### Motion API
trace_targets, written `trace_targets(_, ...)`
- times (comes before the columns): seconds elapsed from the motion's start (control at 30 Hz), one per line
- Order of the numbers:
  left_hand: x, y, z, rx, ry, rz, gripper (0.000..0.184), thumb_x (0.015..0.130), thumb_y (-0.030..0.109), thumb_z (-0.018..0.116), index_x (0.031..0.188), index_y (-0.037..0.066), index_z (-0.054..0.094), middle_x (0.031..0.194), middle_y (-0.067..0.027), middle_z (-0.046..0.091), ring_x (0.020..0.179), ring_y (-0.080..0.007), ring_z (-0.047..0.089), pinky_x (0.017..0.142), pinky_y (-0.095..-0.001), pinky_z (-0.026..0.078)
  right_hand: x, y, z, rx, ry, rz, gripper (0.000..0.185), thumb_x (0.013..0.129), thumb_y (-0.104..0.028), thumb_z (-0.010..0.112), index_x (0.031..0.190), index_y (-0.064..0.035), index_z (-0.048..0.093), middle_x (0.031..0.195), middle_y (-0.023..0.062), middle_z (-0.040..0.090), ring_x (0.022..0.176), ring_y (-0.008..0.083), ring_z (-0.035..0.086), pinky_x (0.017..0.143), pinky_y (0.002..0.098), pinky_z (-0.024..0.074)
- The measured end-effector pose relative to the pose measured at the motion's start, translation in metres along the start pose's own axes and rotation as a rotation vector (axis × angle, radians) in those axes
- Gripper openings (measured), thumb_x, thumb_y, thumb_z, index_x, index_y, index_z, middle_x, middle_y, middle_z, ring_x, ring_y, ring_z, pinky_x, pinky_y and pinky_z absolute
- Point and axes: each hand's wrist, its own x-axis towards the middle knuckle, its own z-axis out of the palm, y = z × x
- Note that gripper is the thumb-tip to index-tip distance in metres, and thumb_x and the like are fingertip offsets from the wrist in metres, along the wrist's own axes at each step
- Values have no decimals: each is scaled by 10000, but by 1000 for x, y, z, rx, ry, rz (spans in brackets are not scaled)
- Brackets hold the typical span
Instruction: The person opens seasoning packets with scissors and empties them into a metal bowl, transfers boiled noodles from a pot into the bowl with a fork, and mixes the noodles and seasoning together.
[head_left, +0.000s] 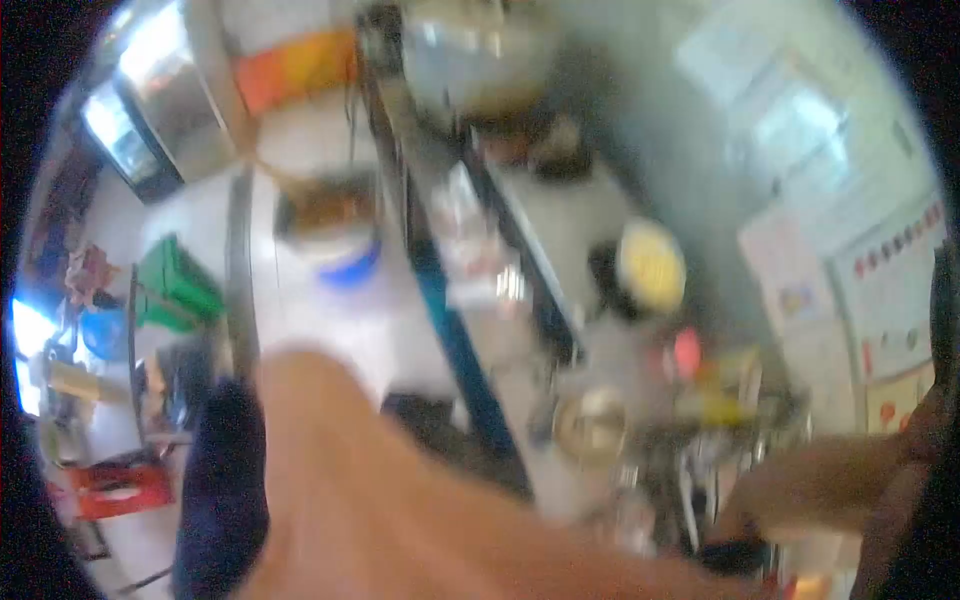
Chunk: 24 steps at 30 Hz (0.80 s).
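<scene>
A large, badly blurred bare shape, seemingly my left hand or forearm [340,470], fills the lower middle close to the camera; its fingers cannot be made out. At the lower right is another blurred bare shape, seemingly my right hand or forearm [820,490], beside a cluster of metal items [710,470] on the counter. Whether either hand holds or touches anything is hidden by blur. Above that cluster lie a round, pale-rimmed item [592,425] and a yellow item [730,395].
A large metal vessel [475,60] stands at the top. A round container with yellow contents [652,268] is near the wall. At left are a green bin [180,285], a red crate [120,490] and a blue round item [348,266] on the floor. Papers [790,265] hang right.
</scene>
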Motion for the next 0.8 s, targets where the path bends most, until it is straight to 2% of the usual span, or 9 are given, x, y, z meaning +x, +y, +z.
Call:
trace_targets(0.23, -47, 76, 16, 244, 272, 53, 363, 918, 297, 646, 1088, -19, 593, 1023, -151, 650, 870, -179, 622, 749, -314, 505, 22, -16, 27, 75, -48, 59, 193, 971, -191, 541, 883, -33, 608, 810, 67, 599, 749, 192, 559, 693, 315, 450)
trace_targets(0.4, -111, 116, 47, 392, 339, 173, 346, 921, 286, 644, 1089, -12, 594, 1020, -142, 648, 873, -174, 619, 753, -311, 504, 22, -29, 18, 54, -30, 49, 192, 967, -196, 542, 888, -36, 611, 818, 69, 603, 756, 197, 563, 697, 320, 452)
trace_targets(0.63, -190, 119, 73, 533, 502, 256, 321, 924, 270, 640, 1091, -1, 596, 1016, -129, 647, 878, -167, 615, 758, -306, 502, 4, -48, 18, 61, -13, 9, 191, 962, -203, 543, 895, -41, 616, 828, 71, 610, 765, 204, 569, 703, 327, 454)
trace_targets(0.67, -193, 114, 65, 558, 505, 277, 318, 925, 268, 639, 1091, 0, 596, 1016, -127, 647, 879, -166, 615, 759, -305, 501, 7, -53, 23, 51, 32, -17, 191, 962, -203, 543, 895, -41, 616, 828, 71, 610, 765, 204, 569, 703, 327, 454)
trace_targets(0.7, -174, 115, 51, 562, 527, 276, 314, 925, 265, 639, 1091, 2, 596, 1015, -125, 646, 879, -165, 614, 759, -305, 501, 36, -47, 30, 66, 28, -7, 191, 961, -205, 544, 896, -42, 618, 830, 71, 611, 767, 206, 571, 704, 328, 454)
trace_targets(0.8, -190, 106, 29, 576, 613, 296, 304, 927, 259, 637, 1092, 6, 597, 1013, -120, 646, 881, -162, 613, 762, -303, 500, 40, -53, 48, 59, -20, -14, 190, 959, -209, 544, 900, -44, 620, 835, 72, 614, 771, 209, 574, 707, 332, 455)
